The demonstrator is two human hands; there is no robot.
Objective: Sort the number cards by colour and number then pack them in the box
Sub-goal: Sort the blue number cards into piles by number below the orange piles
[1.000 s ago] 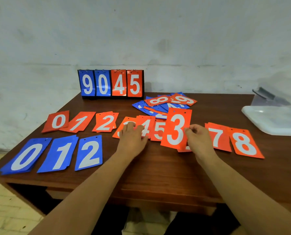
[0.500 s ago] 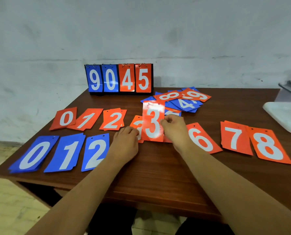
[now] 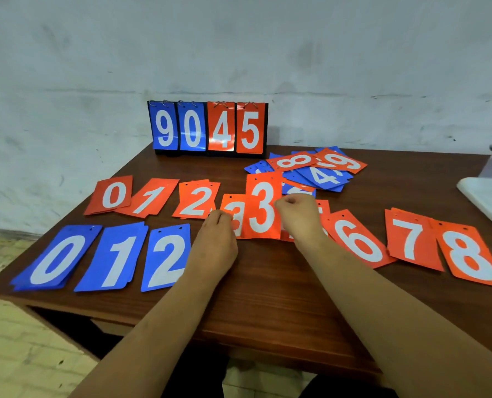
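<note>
My right hand (image 3: 299,216) pinches the right edge of an orange 3 card (image 3: 263,206) and holds it upright over the orange row. Just left of it lies another orange 3 card (image 3: 233,212), and my left hand (image 3: 214,244) rests on its lower left part with curled fingers. Orange 0 (image 3: 112,194), 1 (image 3: 150,198) and 2 (image 3: 197,200) lie to the left; orange 6 (image 3: 356,239), 7 (image 3: 409,235) and 8 (image 3: 468,255) to the right. Blue 0 (image 3: 56,258), 1 (image 3: 115,258) and 2 (image 3: 165,257) form the front row. The orange 4 and 5 are mostly hidden behind my right hand.
A loose heap of blue and orange cards (image 3: 316,170) lies behind the row. A flip scoreboard (image 3: 208,129) showing 9045 stands at the table's back edge. A white plastic box (image 3: 488,199) sits at the far right. The wooden table (image 3: 267,297) has bare surface in front.
My right hand carried the orange 3 card leftward from near the 6 and 7 to beside the lying 3 card. My left hand stayed on that card.
</note>
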